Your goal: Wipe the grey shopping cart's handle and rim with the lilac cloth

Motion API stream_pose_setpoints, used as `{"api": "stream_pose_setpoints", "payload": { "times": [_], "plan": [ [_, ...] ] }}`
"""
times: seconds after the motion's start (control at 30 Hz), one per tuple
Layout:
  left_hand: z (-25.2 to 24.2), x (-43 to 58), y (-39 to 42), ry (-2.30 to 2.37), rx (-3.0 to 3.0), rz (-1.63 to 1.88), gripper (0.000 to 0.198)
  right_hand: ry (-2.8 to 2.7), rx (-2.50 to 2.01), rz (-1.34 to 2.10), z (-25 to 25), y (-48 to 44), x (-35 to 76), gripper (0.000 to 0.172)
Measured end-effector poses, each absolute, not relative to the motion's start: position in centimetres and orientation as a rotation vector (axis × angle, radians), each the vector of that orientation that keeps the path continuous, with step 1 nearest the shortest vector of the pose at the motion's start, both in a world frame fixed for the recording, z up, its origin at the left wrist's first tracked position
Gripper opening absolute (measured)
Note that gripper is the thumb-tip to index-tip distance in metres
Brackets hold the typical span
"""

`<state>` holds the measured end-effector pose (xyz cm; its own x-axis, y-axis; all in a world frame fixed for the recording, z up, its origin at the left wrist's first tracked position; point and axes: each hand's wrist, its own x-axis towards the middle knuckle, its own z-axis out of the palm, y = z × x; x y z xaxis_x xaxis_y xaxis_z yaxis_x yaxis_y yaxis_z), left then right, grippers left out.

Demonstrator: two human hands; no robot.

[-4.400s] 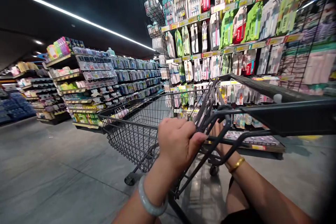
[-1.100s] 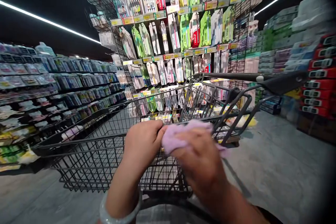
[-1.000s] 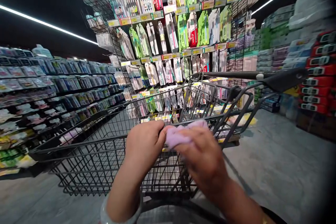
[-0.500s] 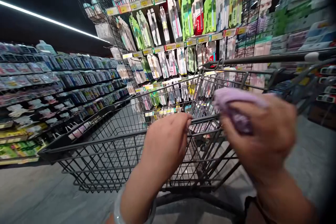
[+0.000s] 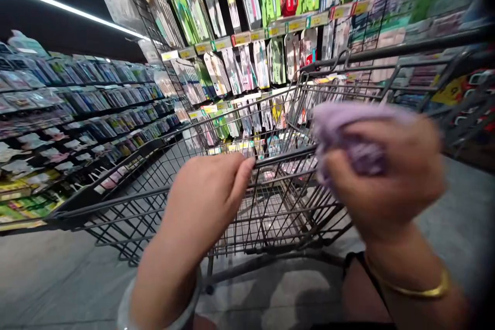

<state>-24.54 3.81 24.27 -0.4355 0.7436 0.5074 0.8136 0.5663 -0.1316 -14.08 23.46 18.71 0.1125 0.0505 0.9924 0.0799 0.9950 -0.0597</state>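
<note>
A dark wire shopping cart (image 5: 270, 216) stands in front of me, side-on. My left hand (image 5: 211, 191) is closed over the top rail of its near side, thumb lying along the bar. On the right, my right hand (image 5: 390, 180) is closed around a crumpled lilac cloth (image 5: 344, 118), raised above the cart's near rim. Motion blurs this hand and the cloth. Part of the cloth bulges out between thumb and fingers, and the rest is hidden in the palm.
Behind the cart rises a rack of packaged toothbrushes (image 5: 270, 62) with price strips. Shelves of hanging packets (image 5: 100, 108) line the left side. The cart's push handle (image 5: 417, 44) reaches to the right. Grey floor (image 5: 42, 278) shows at the lower left.
My left hand has shifted left along the cart rail. My right hand, still holding the lilac cloth, has moved slightly up and right. The view has tilted down, so the rack sits higher.
</note>
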Motion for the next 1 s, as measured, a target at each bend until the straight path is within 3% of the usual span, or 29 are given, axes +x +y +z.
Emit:
{"api": "stream_pose_setpoints", "payload": {
  "times": [0.13,0.33,0.4,0.53,0.63,0.83,1.0],
  "plan": [
    [24.0,-24.9,3.5,-2.316,-1.175,-0.167,0.054,-1.317,-0.311,0.034,19.2,24.5,-13.5,0.026],
    [23.2,-24.1,4.7,-2.194,-1.216,-0.193,0.046,-1.673,0.196,-0.038,17.4,19.3,-15.5,0.037],
    [23.6,-24.2,4.0,-2.203,-1.231,-0.202,0.046,-1.62,0.173,-0.097,17.4,20.7,-15.1,0.037],
    [24.5,-25.0,2.5,-2.277,-1.116,-0.17,0.054,-1.391,-0.237,-0.082,18.2,25.4,-13.5,0.022],
    [24.3,-25.2,3.0,-2.375,-1.021,-0.139,0.059,-1.403,-0.264,-0.016,18.3,24.8,-13.4,0.017],
    [23.7,-24.2,5.1,-2.395,-0.904,0.094,0.051,-1.659,0.2,-0.059,16.6,18.1,-15.7,0.022],
    [23.8,-24.4,3.7,-2.368,-0.94,-0.134,0.061,-1.618,0.013,-0.092,17.1,22.8,-14.0,0.031]
  ]
}}
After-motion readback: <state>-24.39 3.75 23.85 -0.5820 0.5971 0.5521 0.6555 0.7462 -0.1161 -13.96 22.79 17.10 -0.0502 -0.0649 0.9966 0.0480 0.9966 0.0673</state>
